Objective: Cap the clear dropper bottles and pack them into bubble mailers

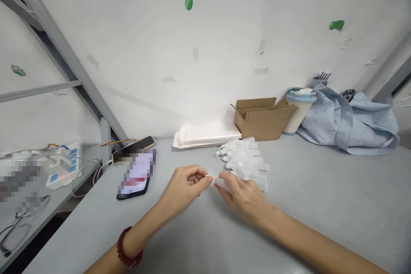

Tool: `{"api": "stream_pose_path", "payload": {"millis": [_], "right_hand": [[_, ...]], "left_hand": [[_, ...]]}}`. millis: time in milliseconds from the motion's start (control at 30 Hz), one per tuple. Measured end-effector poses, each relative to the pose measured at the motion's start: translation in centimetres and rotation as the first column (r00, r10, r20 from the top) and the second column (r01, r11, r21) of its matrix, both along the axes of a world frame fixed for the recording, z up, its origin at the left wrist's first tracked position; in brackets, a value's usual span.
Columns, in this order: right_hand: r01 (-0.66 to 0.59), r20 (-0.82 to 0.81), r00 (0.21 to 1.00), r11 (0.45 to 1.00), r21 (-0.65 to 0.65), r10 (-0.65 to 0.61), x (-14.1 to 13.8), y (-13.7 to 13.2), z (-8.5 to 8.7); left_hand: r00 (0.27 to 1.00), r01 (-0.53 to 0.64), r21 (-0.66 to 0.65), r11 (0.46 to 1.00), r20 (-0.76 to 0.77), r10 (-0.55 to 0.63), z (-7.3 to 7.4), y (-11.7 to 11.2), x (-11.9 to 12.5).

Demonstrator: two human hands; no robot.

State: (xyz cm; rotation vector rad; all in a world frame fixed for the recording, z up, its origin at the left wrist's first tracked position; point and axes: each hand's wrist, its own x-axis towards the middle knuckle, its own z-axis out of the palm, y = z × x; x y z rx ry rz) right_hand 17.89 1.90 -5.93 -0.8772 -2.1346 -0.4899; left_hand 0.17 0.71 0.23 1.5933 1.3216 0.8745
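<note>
Thumb and fingertips of my left hand (188,184) are pinched on the thin white end of a small translucent white piece (217,178). My right hand (242,195) grips the same piece from the other side, and its fingers hide part of it. The piece looks soft, like a little sleeve or pouch; its exact kind is not clear. Just behind my right hand lies a pile of similar white translucent pieces (245,156), with thin strands sticking out at their left ends.
Behind the pile are a stack of flat white packets (208,133), an open cardboard box (261,122), a lidded cup (298,109) and a light blue cloth bag (349,122). Two phones, one phone (138,175) nearer, lie left. A power strip (66,167) with cables sits further left.
</note>
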Motion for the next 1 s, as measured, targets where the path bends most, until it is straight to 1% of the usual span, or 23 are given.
{"api": "stream_pose_path", "payload": {"millis": [100,267,400,533,667,867,1000], "right_hand": [[-0.036,-0.002,0.999,0.999,0.025,0.036,0.01,-0.1,-0.04],[-0.073,0.011,0.997,0.997,0.005,0.072,0.06,-0.25,0.1],[-0.086,0.03,0.996,0.996,0.026,0.085,0.13,-0.26,0.11],[-0.107,0.032,0.994,0.991,0.079,0.105,0.14,-0.25,0.23],[-0.129,0.031,0.991,0.989,0.078,0.127,0.12,-0.25,0.57],[-0.158,0.014,0.987,0.985,0.063,0.158,0.22,-0.18,0.38],[-0.165,-0.05,0.985,0.986,0.023,0.166,0.18,-0.1,0.14]], "left_hand": [[1.0,0.022,-0.008,1.0,0.005,-0.022,0.01,-0.13,0.02],[0.999,0.034,-0.021,0.999,0.012,-0.034,0.13,-0.19,0.06],[0.999,0.042,-0.026,0.999,0.009,-0.042,0.23,-0.23,0.06],[0.998,0.065,-0.048,0.997,-0.007,-0.065,0.0,-0.08,-0.21],[0.993,0.109,-0.102,0.989,-0.041,-0.114,-0.3,0.2,-0.63],[0.986,0.161,-0.183,0.97,0.063,-0.152,-0.07,0.19,-0.61],[0.979,0.176,-0.158,0.972,0.135,-0.156,-0.16,0.23,-0.72]]}}
